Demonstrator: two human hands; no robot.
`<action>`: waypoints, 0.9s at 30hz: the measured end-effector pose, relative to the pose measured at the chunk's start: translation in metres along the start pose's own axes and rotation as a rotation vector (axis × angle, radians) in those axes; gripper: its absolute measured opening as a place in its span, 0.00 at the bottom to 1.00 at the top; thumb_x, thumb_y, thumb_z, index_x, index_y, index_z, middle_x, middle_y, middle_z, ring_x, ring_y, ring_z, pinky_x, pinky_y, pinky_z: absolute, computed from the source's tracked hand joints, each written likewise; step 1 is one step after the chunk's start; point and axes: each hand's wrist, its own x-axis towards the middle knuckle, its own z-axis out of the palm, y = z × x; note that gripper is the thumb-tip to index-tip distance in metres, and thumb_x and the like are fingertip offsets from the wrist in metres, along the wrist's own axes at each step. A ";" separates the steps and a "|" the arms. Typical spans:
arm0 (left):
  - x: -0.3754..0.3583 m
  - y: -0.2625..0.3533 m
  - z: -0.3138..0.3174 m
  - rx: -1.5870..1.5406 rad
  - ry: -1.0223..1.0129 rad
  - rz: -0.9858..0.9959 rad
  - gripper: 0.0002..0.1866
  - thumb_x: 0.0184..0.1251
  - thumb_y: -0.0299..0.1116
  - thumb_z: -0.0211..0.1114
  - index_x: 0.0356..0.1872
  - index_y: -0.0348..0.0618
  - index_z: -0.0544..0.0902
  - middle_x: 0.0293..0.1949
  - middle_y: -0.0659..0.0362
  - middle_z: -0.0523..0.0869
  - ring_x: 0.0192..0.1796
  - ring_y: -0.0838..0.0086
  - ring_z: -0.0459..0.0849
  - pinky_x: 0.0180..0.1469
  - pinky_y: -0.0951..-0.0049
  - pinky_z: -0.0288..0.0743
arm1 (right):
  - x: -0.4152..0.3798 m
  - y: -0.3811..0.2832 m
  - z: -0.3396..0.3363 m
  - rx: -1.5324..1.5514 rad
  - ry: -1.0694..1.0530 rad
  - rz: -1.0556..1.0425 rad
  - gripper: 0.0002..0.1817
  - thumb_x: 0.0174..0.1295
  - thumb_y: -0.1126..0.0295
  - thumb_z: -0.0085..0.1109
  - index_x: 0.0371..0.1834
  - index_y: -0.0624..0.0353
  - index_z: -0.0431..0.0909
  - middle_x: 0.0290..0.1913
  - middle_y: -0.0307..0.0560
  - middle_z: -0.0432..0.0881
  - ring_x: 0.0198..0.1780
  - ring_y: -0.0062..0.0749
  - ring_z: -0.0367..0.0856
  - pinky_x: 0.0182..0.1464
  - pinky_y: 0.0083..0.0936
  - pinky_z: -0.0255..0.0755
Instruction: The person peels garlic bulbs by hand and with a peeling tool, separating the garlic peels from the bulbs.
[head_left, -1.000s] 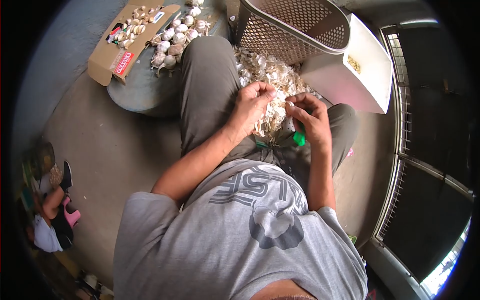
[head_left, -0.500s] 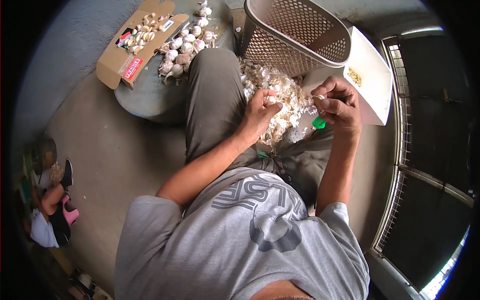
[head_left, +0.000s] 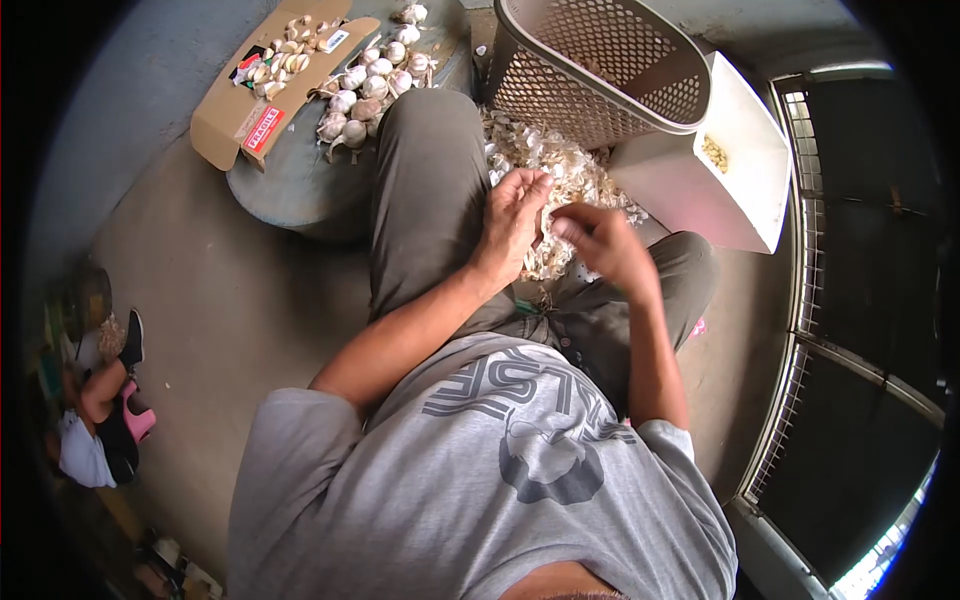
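Both hands meeting over garlic skins (head_left: 560, 175) at 12 o'clock: left hand (head_left: 515, 225) pinching something small, right hand (head_left: 600, 245) curled, grip unclear. Light, crumbly stuff; probably best pinched softly.

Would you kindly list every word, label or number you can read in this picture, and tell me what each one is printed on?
"FRAGILE": red sticker on the flap of the cardboard box.
Large grey letters on the grey T-shirt: upside down and creased, not surely readable.
White label on the box's far flap: too small to read.
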 end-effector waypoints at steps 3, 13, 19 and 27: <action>-0.003 0.005 0.004 0.044 0.030 0.138 0.11 0.79 0.39 0.64 0.41 0.43 0.78 0.26 0.73 0.70 0.23 0.92 0.61 0.22 0.83 0.53 | -0.029 -0.024 0.036 0.198 -0.077 0.126 0.31 0.69 0.59 0.69 0.70 0.62 0.73 0.38 0.47 0.89 0.24 0.19 0.76 0.24 0.22 0.70; -0.006 0.007 0.006 0.257 -0.038 0.323 0.22 0.81 0.48 0.59 0.57 0.37 0.79 0.41 0.62 0.78 0.43 0.81 0.74 0.47 0.77 0.71 | -0.031 -0.035 0.034 0.644 0.127 0.256 0.26 0.64 0.78 0.64 0.67 0.63 0.76 0.34 0.39 0.86 0.26 0.13 0.76 0.23 0.12 0.65; -0.008 0.005 0.004 0.349 -0.086 0.228 0.31 0.83 0.57 0.50 0.63 0.36 0.77 0.50 0.57 0.78 0.51 0.75 0.79 0.51 0.75 0.74 | -0.028 -0.023 -0.002 0.721 0.397 0.176 0.17 0.64 0.79 0.56 0.56 0.66 0.82 0.29 0.37 0.84 0.23 0.10 0.73 0.19 0.12 0.59; -0.013 0.005 0.007 0.412 -0.193 0.174 0.33 0.81 0.61 0.50 0.63 0.38 0.78 0.54 0.58 0.80 0.53 0.76 0.80 0.53 0.74 0.74 | -0.035 -0.009 -0.007 0.383 0.388 0.133 0.26 0.74 0.61 0.63 0.68 0.67 0.74 0.53 0.50 0.87 0.55 0.26 0.82 0.54 0.24 0.75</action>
